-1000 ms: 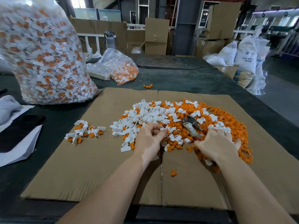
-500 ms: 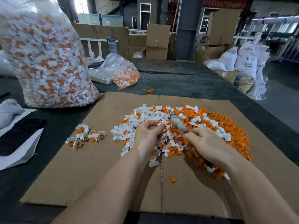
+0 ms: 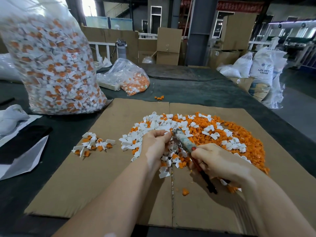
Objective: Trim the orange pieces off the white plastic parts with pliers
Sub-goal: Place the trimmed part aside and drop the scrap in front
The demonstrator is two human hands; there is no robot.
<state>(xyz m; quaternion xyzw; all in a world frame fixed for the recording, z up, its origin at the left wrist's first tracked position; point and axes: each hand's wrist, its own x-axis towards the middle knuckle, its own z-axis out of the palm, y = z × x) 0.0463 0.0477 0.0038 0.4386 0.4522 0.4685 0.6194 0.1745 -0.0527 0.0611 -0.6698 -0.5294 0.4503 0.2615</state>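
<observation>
Left hand, fingers curled, pinching a small white part at the fingertips, just above the near edge of the heap. Right hand wrapped round the handles of the pliers, one black handle end poking out below the palm. Pliers angled up and to the left, mottled worn body, red mark near the grip, nose touching or all but touching the pinched part; hard to tell through the blur whether any orange remains on that part.

One large heap spread over the cardboard sheet: white plastic parts, small, cap-like with flat tabs, mostly on its left; loose orange pieces, tiny and blocky, thick on its right. Too many in the heap to count. One small separate cluster to the left on the cardboard, white parts with orange bits attached, roughly a dozen or so. One stray orange crumb near the cardboard's centre seam, under the right wrist. A few more orange bits on the dark table beyond the sheet.

Two clear bags of the same white-and-orange parts: one tall, full bag at far left, one smaller slumped bag behind the cardboard.
</observation>
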